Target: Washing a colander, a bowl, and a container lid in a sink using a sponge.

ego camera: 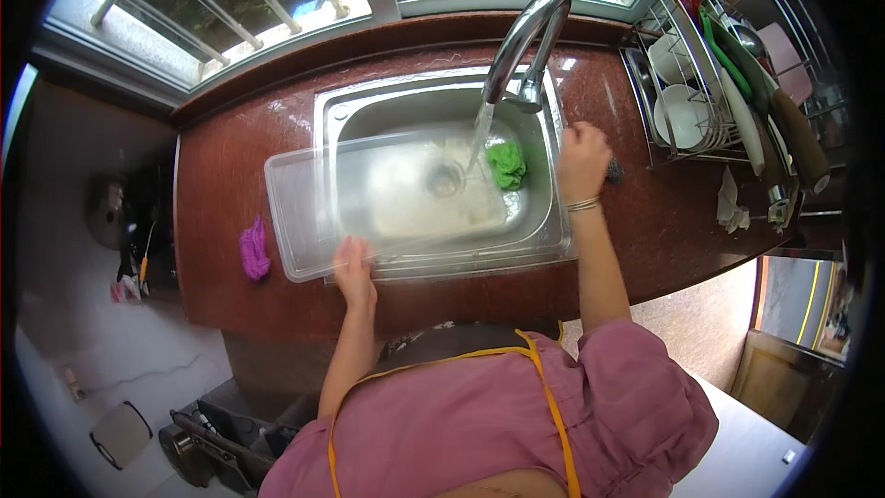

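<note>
My left hand point(355, 270), slightly blurred, grips the near edge of a clear plastic container or lid point(304, 214). This shallow piece lies slanted over the steel sink point(449, 270), with its left end reaching over the counter. Water point(482, 130) runs from the chrome faucet point(529, 28) above it. A crumpled green cloth point(507, 166) sits at the sink's right side. Beside the sink's right rim is my right hand point(584, 159), its fingers curled; whether they hold anything is hidden. Just right of that hand lies a dark scouring pad point(614, 171), partly covered.
A purple mesh cloth point(254, 252) lies on the red-brown counter point(221, 187) at left. To the right stands a wire dish rack point(691, 69) with white bowls point(681, 116) and several knives. A crumpled white wrapper point(731, 204) is near it. A barred window point(228, 0) runs behind.
</note>
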Tool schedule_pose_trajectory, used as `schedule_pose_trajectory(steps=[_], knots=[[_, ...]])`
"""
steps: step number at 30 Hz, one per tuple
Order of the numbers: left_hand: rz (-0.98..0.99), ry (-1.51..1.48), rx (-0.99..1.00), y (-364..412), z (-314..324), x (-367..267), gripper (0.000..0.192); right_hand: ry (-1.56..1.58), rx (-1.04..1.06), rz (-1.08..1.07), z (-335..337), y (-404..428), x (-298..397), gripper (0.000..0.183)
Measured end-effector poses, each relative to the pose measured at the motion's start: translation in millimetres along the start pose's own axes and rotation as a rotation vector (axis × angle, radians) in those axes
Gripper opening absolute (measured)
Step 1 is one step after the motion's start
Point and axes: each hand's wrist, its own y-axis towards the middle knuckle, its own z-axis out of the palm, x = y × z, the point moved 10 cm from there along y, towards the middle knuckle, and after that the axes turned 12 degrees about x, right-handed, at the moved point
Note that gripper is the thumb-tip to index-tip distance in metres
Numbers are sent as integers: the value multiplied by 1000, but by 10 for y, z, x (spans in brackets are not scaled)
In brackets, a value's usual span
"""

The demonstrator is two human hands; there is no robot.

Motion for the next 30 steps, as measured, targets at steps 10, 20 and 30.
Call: schedule_pose_trajectory(steps=[10, 20, 30], knots=[[35, -242, -96, -12, -534, -119, 42, 323, 260, 106, 348, -340, -435, 34], [298, 560, -149, 495, -669, -1186, 43, 652, 606, -170, 2149, -552, 1757, 29], [227, 631, -211, 317, -635, -1014, 14, 334, 737, -92, 2494, -464, 1473, 20]])
